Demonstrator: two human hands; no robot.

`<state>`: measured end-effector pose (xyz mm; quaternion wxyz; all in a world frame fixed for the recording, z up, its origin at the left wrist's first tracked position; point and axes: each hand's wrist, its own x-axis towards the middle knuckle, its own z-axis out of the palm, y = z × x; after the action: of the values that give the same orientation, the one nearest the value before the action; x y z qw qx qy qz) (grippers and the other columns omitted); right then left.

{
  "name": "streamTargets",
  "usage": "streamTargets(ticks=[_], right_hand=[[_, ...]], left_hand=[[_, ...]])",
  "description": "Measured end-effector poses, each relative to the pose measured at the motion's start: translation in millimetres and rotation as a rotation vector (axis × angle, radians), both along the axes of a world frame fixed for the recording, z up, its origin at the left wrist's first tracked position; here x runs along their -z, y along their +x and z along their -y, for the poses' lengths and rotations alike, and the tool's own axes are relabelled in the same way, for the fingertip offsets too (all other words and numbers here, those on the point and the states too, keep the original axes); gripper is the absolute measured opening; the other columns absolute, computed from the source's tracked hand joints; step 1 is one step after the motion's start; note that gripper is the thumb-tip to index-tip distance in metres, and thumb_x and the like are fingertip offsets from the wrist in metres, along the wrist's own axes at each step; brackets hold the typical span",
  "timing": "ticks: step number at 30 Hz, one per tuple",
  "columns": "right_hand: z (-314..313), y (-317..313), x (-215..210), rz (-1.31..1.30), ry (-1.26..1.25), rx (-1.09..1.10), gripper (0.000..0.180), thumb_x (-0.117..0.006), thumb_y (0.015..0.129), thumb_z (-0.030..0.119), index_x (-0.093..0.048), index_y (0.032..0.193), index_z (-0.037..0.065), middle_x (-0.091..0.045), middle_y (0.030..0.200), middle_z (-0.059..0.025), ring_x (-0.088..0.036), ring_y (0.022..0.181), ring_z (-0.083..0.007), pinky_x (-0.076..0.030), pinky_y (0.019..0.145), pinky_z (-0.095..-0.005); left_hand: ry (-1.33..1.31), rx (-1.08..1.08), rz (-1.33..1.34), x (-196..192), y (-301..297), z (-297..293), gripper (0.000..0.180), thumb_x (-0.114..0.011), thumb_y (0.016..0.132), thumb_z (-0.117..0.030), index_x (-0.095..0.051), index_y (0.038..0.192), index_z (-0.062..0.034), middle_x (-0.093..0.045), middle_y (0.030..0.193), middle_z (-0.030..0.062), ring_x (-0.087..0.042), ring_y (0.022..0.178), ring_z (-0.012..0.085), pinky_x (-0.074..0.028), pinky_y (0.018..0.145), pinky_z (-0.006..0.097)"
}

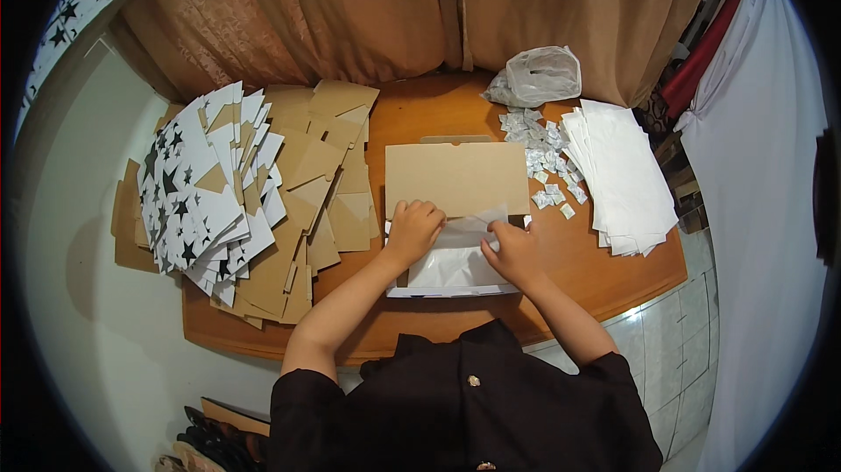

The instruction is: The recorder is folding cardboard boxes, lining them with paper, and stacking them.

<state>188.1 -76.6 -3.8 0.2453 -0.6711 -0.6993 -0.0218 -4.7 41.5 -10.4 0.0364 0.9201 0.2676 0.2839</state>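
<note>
In front of me on the table lies an open cardboard box, its brown lid tipped back toward the far side. White tissue paper lines its inside, and the paper's far edge is raised near the lid. My left hand is closed at the left end of that raised edge, its fingertips partly hidden. At the right end, my right hand pinches the tissue paper between thumb and fingers.
Flattened star-print boxes and brown cardboard blanks pile up on the left. Small white packets lie scattered right of the lid, below a clear plastic bag. A stack of white paper sheets sits at the right edge.
</note>
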Motion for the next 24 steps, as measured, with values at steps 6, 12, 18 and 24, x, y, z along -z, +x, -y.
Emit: streamTargets(ticks=[6,12,18,24], right_hand=[[-3,6,-32,0.057,0.036,-0.008,0.026,-0.071,0.069,0.024,-0.06,0.091,0.013,-0.054,0.078,-0.0028,-0.055,0.08,-0.0196,-0.03,0.077,-0.0423],[6,29,5,0.307,-0.08,-0.002,0.009,-0.068,0.069,0.022,-0.066,0.074,0.015,-0.054,0.082,-0.0024,-0.054,0.086,-0.018,-0.03,0.083,-0.0443],[21,29,-31,0.187,-0.435,-0.127,0.007,-0.065,0.068,0.016,-0.064,0.075,0.014,-0.056,0.084,-0.0044,-0.056,0.084,-0.0214,-0.032,0.084,-0.0445],[-12,20,-52,-0.246,-0.553,-0.216,0.035,-0.063,0.066,0.013,-0.052,0.1,0.012,-0.054,0.096,-0.0108,-0.056,0.088,-0.0296,-0.041,0.08,-0.0424]], left_hand=[[0.056,0.184,-0.082,4,2,14,0.004,-0.06,0.074,-0.013,-0.057,0.076,-0.0122,-0.055,0.071,0.0017,-0.056,0.068,0.0199,-0.038,0.061,0.033],[0.079,0.217,-0.125,5,-21,3,0.002,-0.057,0.073,-0.011,-0.058,0.075,-0.0113,-0.056,0.071,0.0026,-0.057,0.069,0.0212,-0.042,0.061,0.033],[-0.043,0.294,-0.426,-2,-43,14,0.014,-0.065,0.073,-0.02,-0.063,0.085,-0.0122,-0.058,0.083,0.0025,-0.056,0.082,0.0209,-0.04,0.072,0.034],[-0.263,0.421,-0.448,5,-21,19,0.036,-0.07,0.073,-0.036,-0.065,0.102,-0.0159,-0.059,0.097,0.0021,-0.053,0.098,0.0193,-0.037,0.082,0.036]])
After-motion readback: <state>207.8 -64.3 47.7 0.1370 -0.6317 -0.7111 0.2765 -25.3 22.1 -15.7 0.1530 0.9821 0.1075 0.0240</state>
